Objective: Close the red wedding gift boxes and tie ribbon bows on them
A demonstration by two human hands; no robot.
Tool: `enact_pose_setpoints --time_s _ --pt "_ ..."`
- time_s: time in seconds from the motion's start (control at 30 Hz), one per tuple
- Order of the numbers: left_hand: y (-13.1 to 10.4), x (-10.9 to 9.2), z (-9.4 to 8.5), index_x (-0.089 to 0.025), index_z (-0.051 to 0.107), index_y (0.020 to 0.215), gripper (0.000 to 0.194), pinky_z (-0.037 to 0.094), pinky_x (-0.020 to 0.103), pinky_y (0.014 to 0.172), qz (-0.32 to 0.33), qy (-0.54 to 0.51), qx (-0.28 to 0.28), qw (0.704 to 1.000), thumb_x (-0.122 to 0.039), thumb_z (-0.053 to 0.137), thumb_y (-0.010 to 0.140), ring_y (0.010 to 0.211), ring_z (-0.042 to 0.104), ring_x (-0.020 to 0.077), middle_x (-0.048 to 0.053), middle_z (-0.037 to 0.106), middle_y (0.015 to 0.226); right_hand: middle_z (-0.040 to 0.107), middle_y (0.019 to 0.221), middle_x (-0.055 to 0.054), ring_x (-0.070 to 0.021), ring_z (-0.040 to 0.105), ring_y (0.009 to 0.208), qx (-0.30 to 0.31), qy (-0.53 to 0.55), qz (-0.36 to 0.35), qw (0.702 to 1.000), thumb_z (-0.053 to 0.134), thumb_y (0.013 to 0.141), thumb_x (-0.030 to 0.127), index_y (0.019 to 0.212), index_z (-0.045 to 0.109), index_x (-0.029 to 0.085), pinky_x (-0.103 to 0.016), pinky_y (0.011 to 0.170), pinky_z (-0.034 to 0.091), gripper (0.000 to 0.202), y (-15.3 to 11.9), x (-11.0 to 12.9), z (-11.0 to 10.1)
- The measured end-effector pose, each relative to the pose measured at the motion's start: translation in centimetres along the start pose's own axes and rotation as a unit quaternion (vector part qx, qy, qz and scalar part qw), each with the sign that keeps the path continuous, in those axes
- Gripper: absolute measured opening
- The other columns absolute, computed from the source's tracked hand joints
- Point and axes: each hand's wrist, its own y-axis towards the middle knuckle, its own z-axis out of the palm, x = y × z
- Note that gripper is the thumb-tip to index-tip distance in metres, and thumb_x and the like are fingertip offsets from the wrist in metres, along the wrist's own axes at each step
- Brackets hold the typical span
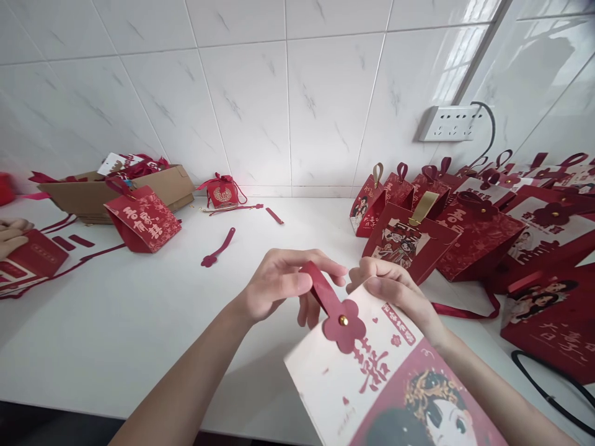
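Observation:
A white-and-pink gift box [330,387] with a cartoon figure and red characters is held up, tilted, close to the camera. My right hand [400,288] grips its top edge, thumb on the printed face and fingers curled behind. At that same edge, my left hand [276,282] pinches the red strap [320,288] looped over the top, the index finger stretched past it. The strap's flower-shaped end [348,341] lies flat against the front, with a gold stud through its middle. The box's lower part is cut off by the frame.
Many finished-looking red gift boxes [478,235] crowd the right side. Loose flower straps [218,251] lie mid-table. At left are a red box [146,223], a cardboard carton [174,189] of ribbons, and another person's hand [12,238] on a box. A black cable [548,387] curls at right.

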Motion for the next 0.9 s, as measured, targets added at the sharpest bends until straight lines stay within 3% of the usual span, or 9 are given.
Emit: enact_pose_setpoints --time_s 0.1,0.27,0.57,0.67,0.9 --pt "0.0 -0.2 0.1 -0.022 0.072 0.096 0.026 0.040 0.020 0.037 0.007 -0.008 0.027 1.000 -0.039 0.063 0.079 0.042 0.054 0.0059 0.004 0.058 0.086 0.033 0.051 0.007 -0.0054 0.024 0.044 0.020 0.038 0.033 0.999 0.067 0.073 0.034 0.054 0.041 0.017 -0.021 0.041 0.017 0.036 -0.1 0.1 -0.1" --pt "0.0 -0.1 0.2 -0.020 0.073 0.093 0.025 0.040 0.019 0.037 0.014 -0.013 0.018 1.000 -0.038 0.066 0.077 0.038 0.049 0.0035 -0.002 0.048 0.071 0.033 0.052 0.007 -0.0055 0.024 0.045 0.053 0.068 0.052 0.995 0.066 0.074 0.032 0.056 0.045 0.017 -0.021 0.041 0.017 0.031 0.0 0.0 -0.6" --pt "-0.1 0.9 -0.3 -0.022 0.068 0.096 0.019 0.041 0.017 0.035 0.043 -0.065 0.037 0.996 -0.032 0.065 0.079 0.036 0.050 0.0044 -0.003 0.050 0.065 0.031 0.052 0.007 -0.0057 0.024 0.045 0.075 0.072 0.049 0.993 0.065 0.074 0.033 0.055 0.042 0.018 -0.020 0.041 0.018 0.034 0.1 -0.1 -0.8" --pt "-0.1 1.0 -0.3 -0.022 0.066 0.093 0.014 0.041 0.016 0.036 0.057 -0.071 0.047 0.995 -0.027 0.063 0.081 0.037 0.050 0.0030 -0.003 0.052 0.071 0.031 0.052 0.007 -0.0057 0.024 0.045 0.073 0.077 0.051 0.993 0.066 0.074 0.033 0.057 0.044 0.018 -0.021 0.041 0.018 0.032 0.1 -0.1 -0.8" --pt "-0.2 0.7 0.0 -0.018 0.060 0.086 0.007 0.041 0.016 0.036 0.041 -0.089 0.043 0.994 -0.021 0.062 0.080 0.037 0.052 0.0034 -0.003 0.051 0.075 0.031 0.052 0.007 -0.0055 0.024 0.045 0.067 0.072 0.051 0.994 0.066 0.073 0.033 0.056 0.043 0.018 -0.021 0.041 0.018 0.033 0.1 -0.2 -0.7"
